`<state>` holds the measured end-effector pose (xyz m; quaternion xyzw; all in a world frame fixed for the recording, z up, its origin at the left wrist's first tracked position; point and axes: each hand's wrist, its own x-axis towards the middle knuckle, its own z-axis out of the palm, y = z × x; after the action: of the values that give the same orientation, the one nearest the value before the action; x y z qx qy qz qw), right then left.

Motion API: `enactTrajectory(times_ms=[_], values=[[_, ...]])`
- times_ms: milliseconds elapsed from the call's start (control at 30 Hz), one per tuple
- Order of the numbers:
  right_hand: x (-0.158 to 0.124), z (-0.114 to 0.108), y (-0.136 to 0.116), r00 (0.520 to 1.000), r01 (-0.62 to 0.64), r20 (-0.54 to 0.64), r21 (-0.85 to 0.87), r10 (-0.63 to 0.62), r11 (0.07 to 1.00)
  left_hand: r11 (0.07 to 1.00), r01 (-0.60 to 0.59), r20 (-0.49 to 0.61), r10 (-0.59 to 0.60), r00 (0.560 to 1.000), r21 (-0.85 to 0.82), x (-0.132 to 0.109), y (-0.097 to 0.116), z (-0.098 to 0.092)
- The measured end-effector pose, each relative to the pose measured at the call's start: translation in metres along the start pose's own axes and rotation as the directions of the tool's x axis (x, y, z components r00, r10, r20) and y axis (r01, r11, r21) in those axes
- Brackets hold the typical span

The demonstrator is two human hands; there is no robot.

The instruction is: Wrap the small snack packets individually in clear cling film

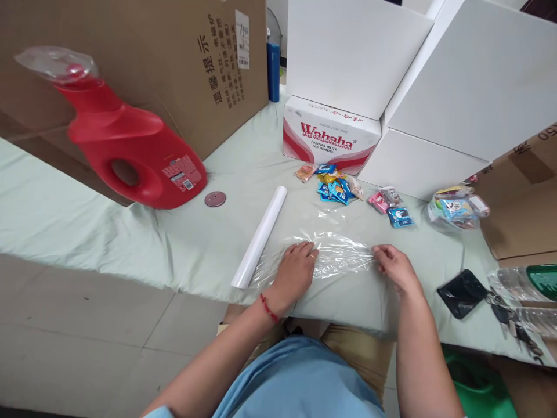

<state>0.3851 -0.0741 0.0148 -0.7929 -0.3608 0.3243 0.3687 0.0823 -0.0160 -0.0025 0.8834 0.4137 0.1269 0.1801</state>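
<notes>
A sheet of clear cling film (pixel 339 252) lies crumpled on the pale green cloth (pixel 87 232) and runs from a white roll (pixel 260 235) on its left. My left hand (pixel 296 268) rests on the film near the roll, its fingers curled and pinching the film. My right hand (pixel 394 267) pinches the film's right end. Beyond the film lie several small snack packets (pixel 335 187), some blue, some pink.
A red detergent jug (pixel 130 151) with film over its cap stands at the left, a round lid (pixel 215 198) beside it. Behind are a Wahaha box (pixel 328 136), white boxes and cardboard. At the right lie a bag of snacks (pixel 456 208), a black pouch (pixel 462 292) and keys.
</notes>
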Motion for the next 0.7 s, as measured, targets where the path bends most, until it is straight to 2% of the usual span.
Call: enactTrajectory(times_ms=[100, 167, 267, 367, 500, 567, 700], values=[[0.000, -0.013, -0.011, 0.987, 0.071, -0.151, 0.060, -0.061, 0.996, 1.000, -0.008, 0.015, 0.008, 1.000, -0.006, 0.000, -0.001, -0.003], [0.000, -0.010, -0.021, 0.971, 0.164, -0.179, 0.025, -0.157, 0.986, 1.000, -0.016, 0.016, 0.016, 1.000, -0.015, -0.001, -0.001, -0.004], [-0.002, 0.012, -0.035, 0.948, 0.318, -0.002, -0.066, -0.319, 0.946, 0.999, -0.020, 0.019, 0.021, 1.000, -0.037, -0.001, -0.004, -0.005], [-0.002, 0.039, -0.038, 0.908, 0.417, 0.142, -0.207, -0.394, 0.885, 0.998, -0.025, 0.030, 0.027, 0.999, -0.054, -0.001, -0.009, -0.005], [0.003, 0.058, -0.033, 0.905, 0.420, 0.117, -0.401, -0.409, 0.814, 0.995, -0.052, 0.019, 0.054, 0.998, -0.083, -0.003, -0.015, -0.002], [0.007, 0.059, -0.030, 0.911, 0.400, 0.101, -0.460, -0.401, 0.793, 0.994, -0.053, 0.013, 0.055, 0.998, -0.093, -0.004, -0.017, -0.001], [0.012, 0.056, -0.026, 0.909, 0.410, 0.148, -0.480, -0.389, 0.776, 0.993, -0.047, 0.023, 0.050, 0.998, -0.104, -0.004, -0.018, 0.000]])
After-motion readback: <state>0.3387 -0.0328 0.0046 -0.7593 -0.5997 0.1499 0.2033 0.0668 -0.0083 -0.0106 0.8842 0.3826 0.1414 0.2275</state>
